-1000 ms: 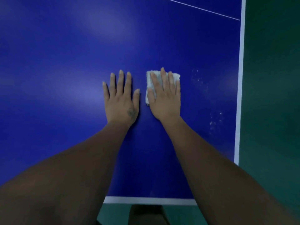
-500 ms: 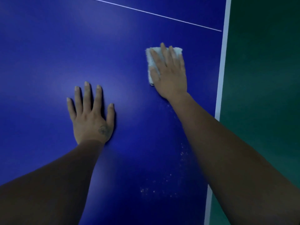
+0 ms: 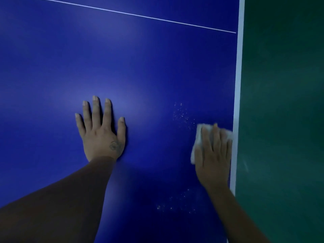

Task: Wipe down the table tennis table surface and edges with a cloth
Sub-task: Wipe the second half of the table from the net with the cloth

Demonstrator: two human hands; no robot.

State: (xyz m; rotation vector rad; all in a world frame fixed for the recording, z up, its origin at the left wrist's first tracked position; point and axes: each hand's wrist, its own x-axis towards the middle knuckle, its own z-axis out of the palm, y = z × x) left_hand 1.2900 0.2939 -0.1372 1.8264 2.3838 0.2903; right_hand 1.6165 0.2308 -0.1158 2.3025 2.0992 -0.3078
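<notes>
The blue table tennis table [image 3: 140, 67] fills most of the view, with a white edge stripe [image 3: 238, 85] down its right side. My right hand [image 3: 213, 155] lies flat on a folded white cloth [image 3: 197, 142], pressing it onto the surface right beside the white stripe. Most of the cloth is hidden under the fingers. My left hand [image 3: 102, 130] rests flat on the table with fingers spread, holding nothing. Pale dust specks [image 3: 183, 114] lie just above the cloth, and more dust specks [image 3: 175, 202] sit nearer to me.
A thin white centre line [image 3: 133, 14] crosses the table at the top. A dark green floor [image 3: 284, 120] lies beyond the table's right edge.
My right hand has slid the cloth right and toward me, from mid-table to the right edge stripe. The left hand stays flat on the table; the view has shifted.
</notes>
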